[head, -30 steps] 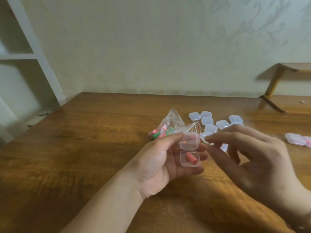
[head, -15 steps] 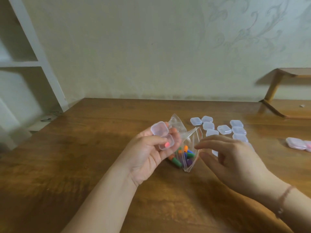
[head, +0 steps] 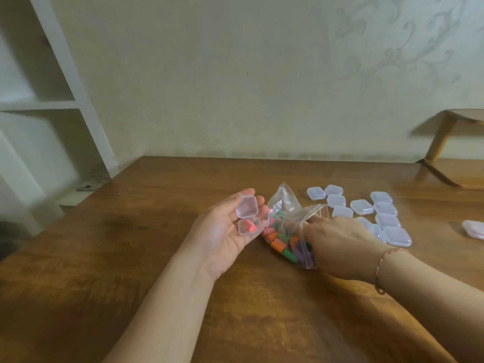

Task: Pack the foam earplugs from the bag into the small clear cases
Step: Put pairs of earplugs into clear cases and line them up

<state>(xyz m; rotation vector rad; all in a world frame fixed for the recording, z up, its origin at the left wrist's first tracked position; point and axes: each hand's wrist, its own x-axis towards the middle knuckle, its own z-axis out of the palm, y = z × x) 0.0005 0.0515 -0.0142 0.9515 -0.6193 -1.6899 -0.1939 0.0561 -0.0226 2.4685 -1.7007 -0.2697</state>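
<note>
At the far left stood a white shelf unit (head: 44, 106) against the pale wall. A brown wooden table (head: 131, 258) filled the near part of the scene. Left of the middle, the left hand (head: 225, 231) was turned palm up above the table, with its fingers relaxed and almost straight. An open clear case (head: 247, 218) rested on these fingers; its lid was folded toward the far side, and one red-orange earplug (head: 248, 227) lay in the nearer half. Just right of this hand, the clear plastic bag (head: 284, 205) lay on the table, and many foam earplugs (head: 280, 241) in orange, green, pink and purple were inside it. The right hand (head: 337, 247) had its fingers inside the mouth of the bag; they were hidden there, so I cannot tell if they pinched anything. A thin cord bracelet (head: 381, 268) was around the right wrist. On the far and right side of this hand, a group of closed clear cases (head: 361, 206) lay on the table, and at the right edge there was a pinkish case (head: 474, 229), well apart from them.
</note>
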